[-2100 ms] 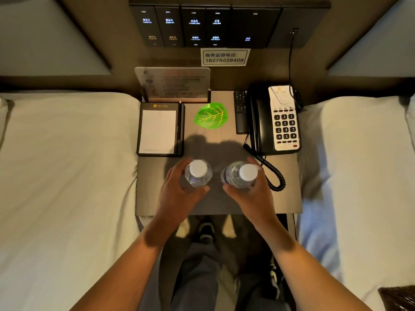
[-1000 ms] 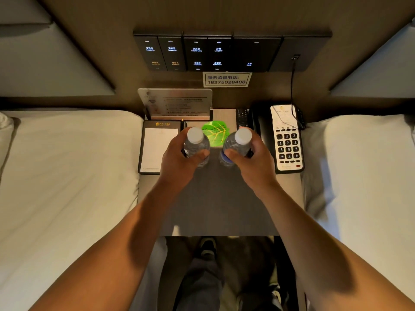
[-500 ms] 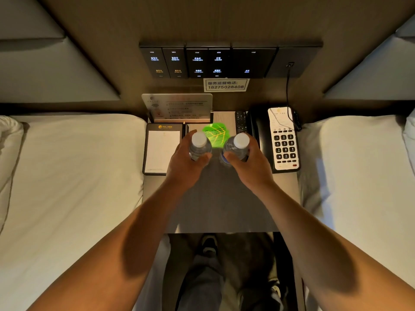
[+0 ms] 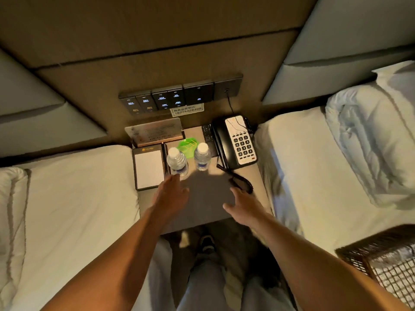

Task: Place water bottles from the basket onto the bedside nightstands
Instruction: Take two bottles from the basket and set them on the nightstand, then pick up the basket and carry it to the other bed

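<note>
Head view: the wicker basket (image 4: 381, 263) sits cut off at the frame's lower right on the right bed (image 4: 314, 176). Over the nightstand's (image 4: 208, 198) near edge, the left hand (image 4: 171, 196) and right hand (image 4: 243, 207) hover with fingers spread, holding nothing. Toward the far edge stand the left bottle (image 4: 177, 161) and right bottle (image 4: 202, 156), upright, between the notepad (image 4: 149, 168) and telephone (image 4: 235, 141). The wall switch panel's (image 4: 177, 97) labels are too blurred to read.

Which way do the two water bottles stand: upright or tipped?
Upright. Both bottles stand on the nightstand, white caps on top, no hand touching them.
</note>
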